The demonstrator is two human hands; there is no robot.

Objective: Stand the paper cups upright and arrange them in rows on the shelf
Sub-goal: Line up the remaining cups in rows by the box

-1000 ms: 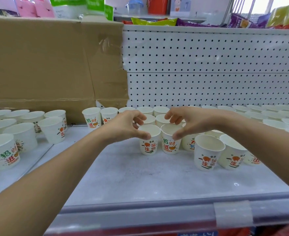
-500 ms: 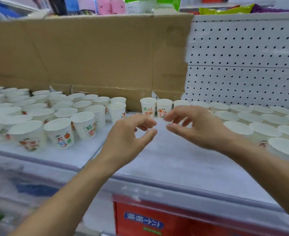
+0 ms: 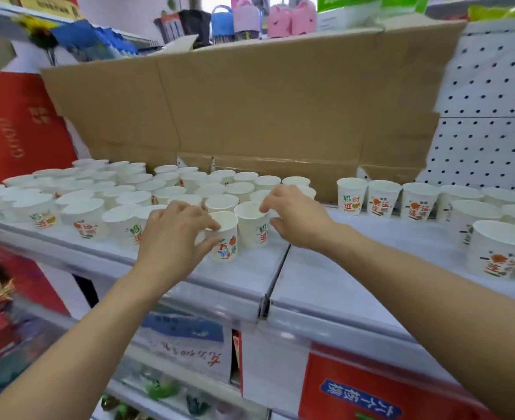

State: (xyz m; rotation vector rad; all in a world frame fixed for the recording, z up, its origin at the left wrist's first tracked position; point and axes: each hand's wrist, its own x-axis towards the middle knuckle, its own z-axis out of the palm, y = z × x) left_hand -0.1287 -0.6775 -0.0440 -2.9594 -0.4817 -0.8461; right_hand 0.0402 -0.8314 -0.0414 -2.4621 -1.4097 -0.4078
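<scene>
Price rail [image 3: 356, 327]: nearest, running across the shelf's front edge; a red label [image 3: 371, 389] hangs below it at right.
Shelf [image 3: 341, 277]: pale grey board in two sections, with a seam between them near the middle.
Left hand [image 3: 174, 228]: fingers curled round the front cup, thumb on its near wall, forefinger at its rim.
Front cup [image 3: 224, 241]: white printed paper cup, upright on the left section near the seam, mouth up, long axis vertical.
Right hand [image 3: 295, 216]: fingertips on the rim of the second cup, thumb by its right wall, pinching it.
Second cup [image 3: 253, 227]: upright, mouth up, axis vertical, just right of the front cup and slightly farther; whether the two touch I cannot tell.
Left cluster [image 3: 98, 192]: many upright cups packed close, left of and behind the hands.
Right cups [image 3: 383, 198]: upright ones in a row at the far right, with more nearer along the right edge.
Cardboard [image 3: 250, 101]: flattened brown sheet standing behind the cups.
Pegboard [image 3: 486, 116]: white, far right.
Red box [image 3: 13, 125]: far left.
</scene>
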